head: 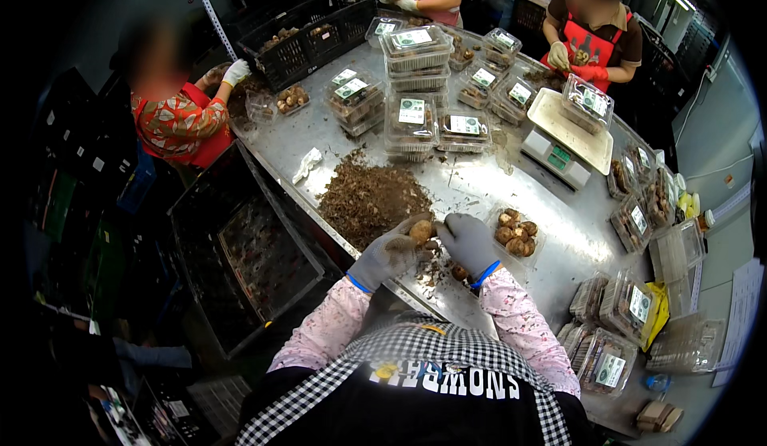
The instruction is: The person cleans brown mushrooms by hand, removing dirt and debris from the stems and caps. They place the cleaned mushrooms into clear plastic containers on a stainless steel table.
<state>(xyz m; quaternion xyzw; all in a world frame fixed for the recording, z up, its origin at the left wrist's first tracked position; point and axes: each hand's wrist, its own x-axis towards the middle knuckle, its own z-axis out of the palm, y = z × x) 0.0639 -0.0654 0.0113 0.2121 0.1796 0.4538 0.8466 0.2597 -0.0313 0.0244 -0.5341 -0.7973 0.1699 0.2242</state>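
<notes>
My left hand (389, 257), in a soiled grey glove, holds a round brown tuber, probably taro (421, 231), between thumb and fingers. Close on its right, my right hand (470, 241), gloved alike, has its fingertips bent near the tuber; whether they grip anything is hidden. Under my hands lie brown peelings, and another tuber (459, 272) rests by my right wrist. An open clear plastic tray (537, 253) with several tubers sits right of my right hand. Beyond my left hand spreads a heap of brown husks and soil (374, 197).
Labelled clamshell boxes (413, 62) stand stacked across the metal table (353, 164). A digital scale (557, 158) bears one box. More boxes (626, 308) line the right side. A black crate (245, 254) is at lower left. Several co-workers in gloves stand around the table's far side.
</notes>
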